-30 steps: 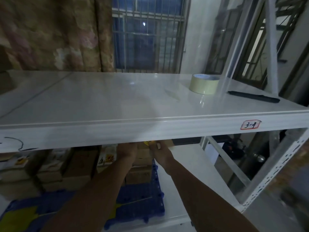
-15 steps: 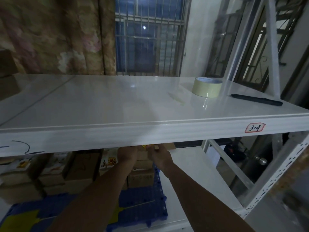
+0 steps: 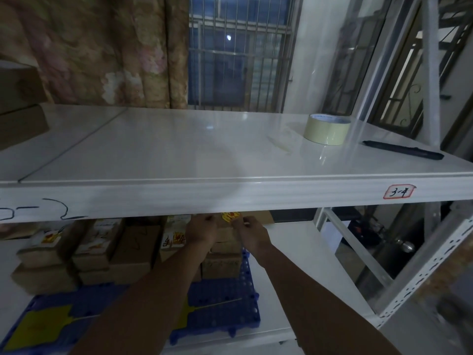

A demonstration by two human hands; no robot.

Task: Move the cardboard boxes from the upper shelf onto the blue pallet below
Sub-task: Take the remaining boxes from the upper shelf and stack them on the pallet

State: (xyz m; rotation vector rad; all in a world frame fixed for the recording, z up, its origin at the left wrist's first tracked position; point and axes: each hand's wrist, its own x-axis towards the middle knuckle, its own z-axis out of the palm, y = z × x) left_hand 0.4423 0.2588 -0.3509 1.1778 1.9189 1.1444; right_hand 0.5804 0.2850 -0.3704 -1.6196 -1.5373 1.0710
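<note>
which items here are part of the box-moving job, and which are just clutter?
Job:
- cardboard boxes stacked on the blue pallet
- box between the left hand and right hand, under the upper shelf
- boxes on that shelf, far left

Lying about:
- tape roll
- black pen
- yellow cards on the pallet
</note>
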